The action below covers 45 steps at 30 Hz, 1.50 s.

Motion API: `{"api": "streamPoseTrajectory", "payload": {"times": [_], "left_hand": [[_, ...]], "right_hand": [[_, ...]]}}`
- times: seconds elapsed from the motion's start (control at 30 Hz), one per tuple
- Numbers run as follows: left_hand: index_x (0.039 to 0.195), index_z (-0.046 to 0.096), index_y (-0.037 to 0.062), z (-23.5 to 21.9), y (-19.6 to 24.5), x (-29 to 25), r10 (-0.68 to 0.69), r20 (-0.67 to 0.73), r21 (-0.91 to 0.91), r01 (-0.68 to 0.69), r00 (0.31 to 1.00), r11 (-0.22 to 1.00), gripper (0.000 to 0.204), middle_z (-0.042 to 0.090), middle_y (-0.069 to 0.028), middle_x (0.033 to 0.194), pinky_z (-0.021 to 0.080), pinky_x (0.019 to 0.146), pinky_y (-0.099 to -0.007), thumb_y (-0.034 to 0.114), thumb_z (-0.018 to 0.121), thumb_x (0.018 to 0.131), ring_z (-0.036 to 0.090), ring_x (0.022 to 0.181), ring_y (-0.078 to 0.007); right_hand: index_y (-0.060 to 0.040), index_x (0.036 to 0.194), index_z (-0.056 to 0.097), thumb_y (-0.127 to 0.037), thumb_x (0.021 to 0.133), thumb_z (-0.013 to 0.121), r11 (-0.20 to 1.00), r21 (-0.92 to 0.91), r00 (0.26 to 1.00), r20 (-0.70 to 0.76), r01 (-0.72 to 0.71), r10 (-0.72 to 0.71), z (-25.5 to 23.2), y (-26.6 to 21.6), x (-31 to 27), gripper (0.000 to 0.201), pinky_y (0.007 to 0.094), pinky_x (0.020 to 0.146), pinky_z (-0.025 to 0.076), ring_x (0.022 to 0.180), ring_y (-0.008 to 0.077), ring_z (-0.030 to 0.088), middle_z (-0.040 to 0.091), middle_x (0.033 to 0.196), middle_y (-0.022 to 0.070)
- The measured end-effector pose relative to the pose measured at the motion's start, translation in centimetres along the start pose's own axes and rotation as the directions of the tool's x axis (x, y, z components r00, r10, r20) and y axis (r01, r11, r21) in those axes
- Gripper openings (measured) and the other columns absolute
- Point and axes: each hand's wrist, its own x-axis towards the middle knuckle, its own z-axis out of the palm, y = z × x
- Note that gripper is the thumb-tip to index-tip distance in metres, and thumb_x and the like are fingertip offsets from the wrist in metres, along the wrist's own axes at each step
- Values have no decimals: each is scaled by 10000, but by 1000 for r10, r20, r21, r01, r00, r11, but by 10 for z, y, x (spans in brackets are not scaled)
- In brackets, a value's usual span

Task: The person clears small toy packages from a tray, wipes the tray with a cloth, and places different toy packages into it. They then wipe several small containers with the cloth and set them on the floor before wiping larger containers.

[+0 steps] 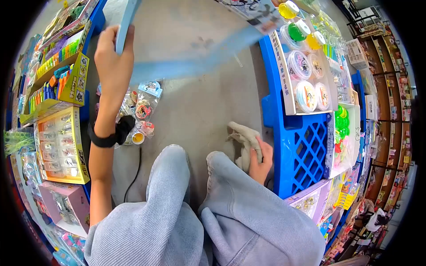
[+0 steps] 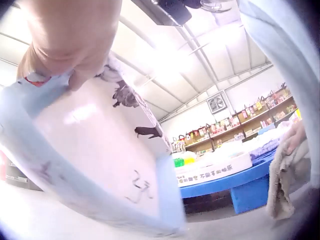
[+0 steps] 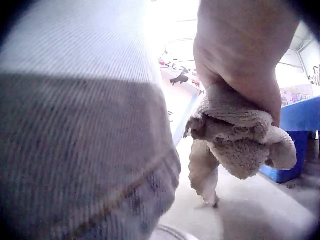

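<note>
A blue pallet [image 1: 287, 156] stands on grey floor [image 1: 191, 111]; stocked brown shelves [image 1: 382, 128] line a white wall [image 2: 197, 116]; light [image 2: 170, 56] glares off the ribbed ceiling [image 2: 150, 30].

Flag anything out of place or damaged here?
The bagged items stand out: they lie on the floor, while other goods sit in display boxes. The blue-edged box is tilted, but the left hand grips it, so that looks deliberate. No spill or breakage is evident, though blur hides detail on the box.
</note>
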Motion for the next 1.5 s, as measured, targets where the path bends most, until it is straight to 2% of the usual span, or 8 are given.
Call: {"api": "streamPoseTrajectory", "payload": {"times": [0.23, 0.53, 0.7, 0.83, 1.07, 1.27, 1.4, 1.5], "left_hand": [[1059, 531, -36, -19, 3, -80, -419, 592, -215, 636, 689, 741, 340, 552, -8, 840, 394, 699, -233, 238, 575, 862, 480, 773, -88], [1072, 507, 6, -32, 16, -137, -546, 497, -296, 724, 674, 623, 294, 538, -27, 886, 398, 739, -229, 82, 596, 803, 495, 813, -97], [1036, 484, 17, -11, 8, -156, -534, 407, -330, 664, 741, 670, 291, 517, -28, 893, 402, 723, -232, 14, 583, 763, 488, 789, -97], [995, 487, 2, 11, -7, -170, -562, 449, -348, 715, 695, 606, 275, 540, -33, 851, 412, 681, -221, 5, 595, 742, 500, 729, -95], [997, 488, -8, 15, -35, -188, -655, 465, -298, 802, 596, 518, 307, 569, -48, 839, 422, 647, -210, 41, 641, 735, 520, 710, -83], [956, 512, -10, 23, -37, -200, -659, 472, -131, 785, 586, 605, 278, 531, -5, 734, 352, 548, -210, 200, 631, 817, 436, 628, -53], [924, 556, -25, 21, -53, -216, -691, 481, -105, 818, 540, 566, 324, 480, 18, 692, 314, 520, -223, 290, 579, 857, 380, 594, -52], [925, 564, -24, 25, -65, -218, -708, 502, -72, 840, 497, 538, 347, 480, 14, 684, 337, 539, -231, 318, 560, 866, 402, 607, -69]], "right_hand": [[20, 1134, 548, -8, 796, 558, 992, 43, 931, -351, 120, -98, -21, -37, 20, 339, 351, 938, 344, 1057, 258, 475, 516, 1117, 127], [4, 1167, 491, -33, 832, 529, 910, 329, 860, -507, 251, -55, -14, -59, 61, 339, 359, 949, 340, 1090, 256, 462, 495, 1141, 143], [-77, 1110, 536, -19, 720, 604, 698, -397, 754, -22, 596, -656, 26, -35, 88, 401, 405, 943, 333, 1099, 307, 445, 465, 1242, 149], [-82, 1070, 561, -24, 682, 585, 581, -535, 789, 450, 614, -419, 97, 29, 91, 392, 472, 821, 366, 1069, 330, 440, 508, 1205, 115], [-59, 1104, 534, -32, 682, 561, 631, -520, 739, 662, 576, -130, 107, 1, 54, 424, 484, 738, 409, 984, 351, 475, 542, 1033, 165], [-17, 1048, 508, -28, 685, 542, 854, 249, 429, 779, 457, -457, 147, -29, 7, 365, 429, 803, 422, 916, 339, 513, 564, 931, 167], [-32, 1085, 512, -50, 678, 566, 919, 356, 442, 806, 171, -395, 142, -41, 7, 411, 423, 824, 415, 914, 323, 515, 577, 939, 152], [-96, 1174, 511, -41, 689, 557, 916, 168, 679, 624, 365, -386, 114, -29, 34, 490, 400, 850, 404, 928, 316, 511, 582, 1015, 139]]}}
